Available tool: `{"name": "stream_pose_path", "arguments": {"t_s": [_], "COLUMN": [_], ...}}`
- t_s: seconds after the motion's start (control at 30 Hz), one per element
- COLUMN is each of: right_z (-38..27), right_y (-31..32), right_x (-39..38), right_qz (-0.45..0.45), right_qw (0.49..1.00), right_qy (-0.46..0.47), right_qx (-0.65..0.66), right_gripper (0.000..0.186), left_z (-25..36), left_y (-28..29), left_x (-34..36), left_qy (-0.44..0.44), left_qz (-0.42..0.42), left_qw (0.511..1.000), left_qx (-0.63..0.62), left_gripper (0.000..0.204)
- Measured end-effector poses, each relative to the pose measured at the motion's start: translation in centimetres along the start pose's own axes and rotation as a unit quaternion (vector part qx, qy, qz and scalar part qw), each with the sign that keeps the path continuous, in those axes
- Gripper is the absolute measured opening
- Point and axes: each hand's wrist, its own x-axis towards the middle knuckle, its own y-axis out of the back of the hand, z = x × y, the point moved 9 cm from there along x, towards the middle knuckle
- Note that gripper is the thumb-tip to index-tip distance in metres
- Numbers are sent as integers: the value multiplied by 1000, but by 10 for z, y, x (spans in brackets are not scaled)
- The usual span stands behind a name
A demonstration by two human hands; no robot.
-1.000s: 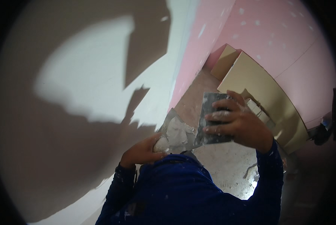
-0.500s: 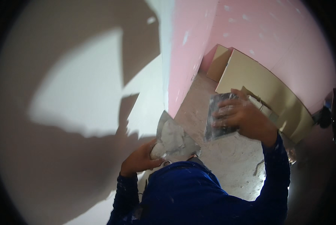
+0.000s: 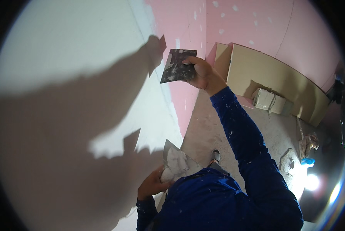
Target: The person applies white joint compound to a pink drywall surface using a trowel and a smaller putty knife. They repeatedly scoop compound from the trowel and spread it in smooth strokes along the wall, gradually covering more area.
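Note:
My right hand (image 3: 204, 73) is raised near the wall. It grips a dark, flat, roughly rectangular spreader blade (image 3: 170, 71) smeared with pale compound, the thumb lying on its face. The blade is close to the boundary between the white coated wall (image 3: 115, 27) and the pink board (image 3: 180, 102); whether it touches cannot be made out. Low in front of my body, my left hand (image 3: 151, 184) is closed on the edge of a grey metal plate (image 3: 167, 146). White joint compound (image 3: 178, 163) lies spread on that plate. My blue sleeve and shirt hide part of it.
Tan panels (image 3: 266, 63) lean against the pink back wall, with a whitish tied bundle (image 3: 270, 100) before them. On the dusty floor (image 3: 203, 123) shows my foot (image 3: 215, 154). A bright lamp (image 3: 312, 182) shines at the lower right, near a blue item (image 3: 307, 162).
My right hand has swung up and left with the spreader blade, from over the floor to the wall. My left hand still holds the plate. The view has shifted, and shadows have moved.

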Motion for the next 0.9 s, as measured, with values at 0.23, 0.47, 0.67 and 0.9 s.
{"name": "stream_pose_path", "arguments": {"t_s": [0.23, 0.47, 0.67, 0.9], "right_z": [5, 16, -18, -121], "right_y": [-17, -32, -72, -196], "right_x": [18, 34, 46, 45], "right_qz": [68, 149, 156, 19], "right_qw": [995, 970, 963, 796], "right_qy": [9, -18, -8, 144], "right_qx": [-74, -194, -221, -588], "right_gripper": [27, 27, 26, 30], "left_z": [-16, -48, -58, -30], "left_y": [-3, 7, 9, 5], "left_x": [4, 24, 27, 11], "left_qy": [8, -51, -70, -54], "left_qz": [-10, -40, -33, -32], "left_qw": [999, 998, 997, 998], "left_qx": [-37, -14, -6, 22], "left_gripper": [62, 68, 71, 72]}}
